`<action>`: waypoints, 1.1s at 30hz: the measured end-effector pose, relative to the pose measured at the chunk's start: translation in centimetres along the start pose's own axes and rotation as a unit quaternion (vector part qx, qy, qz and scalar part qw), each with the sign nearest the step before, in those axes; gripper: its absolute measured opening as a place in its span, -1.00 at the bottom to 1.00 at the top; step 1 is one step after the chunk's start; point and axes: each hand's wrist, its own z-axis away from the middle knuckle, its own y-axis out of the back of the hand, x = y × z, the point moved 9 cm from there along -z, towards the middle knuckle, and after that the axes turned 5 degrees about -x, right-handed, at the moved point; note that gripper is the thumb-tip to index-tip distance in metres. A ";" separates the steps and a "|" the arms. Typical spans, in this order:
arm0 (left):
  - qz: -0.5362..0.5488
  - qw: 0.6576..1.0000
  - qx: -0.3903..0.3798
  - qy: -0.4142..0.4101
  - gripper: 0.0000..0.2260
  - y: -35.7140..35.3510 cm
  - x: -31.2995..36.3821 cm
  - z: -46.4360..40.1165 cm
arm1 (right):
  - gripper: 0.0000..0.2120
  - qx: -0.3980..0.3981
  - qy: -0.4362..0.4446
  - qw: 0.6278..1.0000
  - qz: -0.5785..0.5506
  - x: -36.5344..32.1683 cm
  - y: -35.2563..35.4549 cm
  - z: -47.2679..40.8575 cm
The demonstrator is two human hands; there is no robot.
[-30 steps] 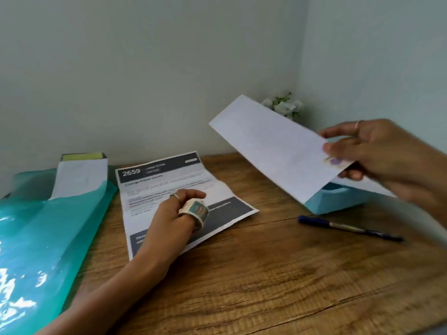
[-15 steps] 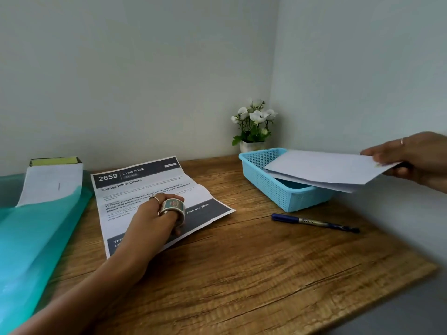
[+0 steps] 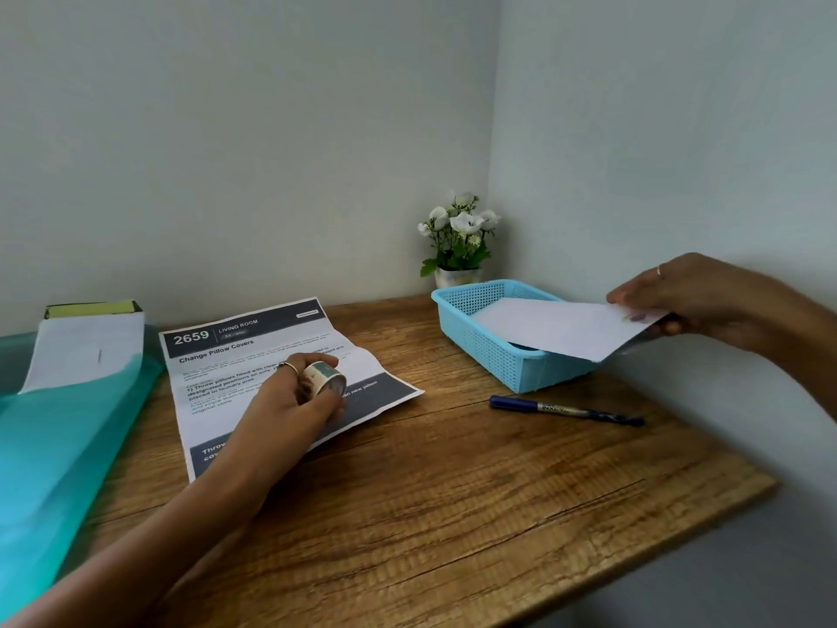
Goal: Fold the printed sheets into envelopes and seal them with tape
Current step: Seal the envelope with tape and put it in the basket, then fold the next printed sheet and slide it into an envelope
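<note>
A creased printed sheet (image 3: pixel 253 351) headed "2659 Living Room" lies flat on the wooden table (image 3: pixel 453 500). My left hand (image 3: pixel 290 401) rests on the sheet and holds a small patterned tape roll (image 3: pixel 327 378) around its finger. My right hand (image 3: pixel 693 296) pinches the right corner of a folded white envelope (image 3: pixel 552 326) that lies across the top of the blue basket (image 3: pixel 493 351). A small sticker shows at the pinched corner.
A blue marker pen (image 3: pixel 561 409) lies in front of the basket. A teal plastic folder (image 3: pixel 59 446) with white paper (image 3: pixel 86 351) in it covers the left side. A pot of white flowers (image 3: pixel 457 240) stands in the corner. Walls close in behind and on the right.
My right hand has carried the envelope from up in the air down onto the blue basket. The left hand with the tape roll has stayed on the printed sheet.
</note>
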 end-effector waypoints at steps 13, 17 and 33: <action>0.229 0.965 -0.124 0.025 -0.70 -3.4 0.3 1.0 | -0.58 0.138 0.311 0.896 0.286 -8.3 -5.5 4.7; 0.269 0.941 -0.203 0.025 -0.63 -4.7 1.3 1.8 | -0.35 -0.102 0.396 0.880 0.241 -9.9 -14.3 8.9; 0.061 0.967 -0.247 -0.014 -0.51 -5.5 2.2 2.9 | -0.65 -0.209 0.380 0.843 0.317 -6.7 -17.3 8.6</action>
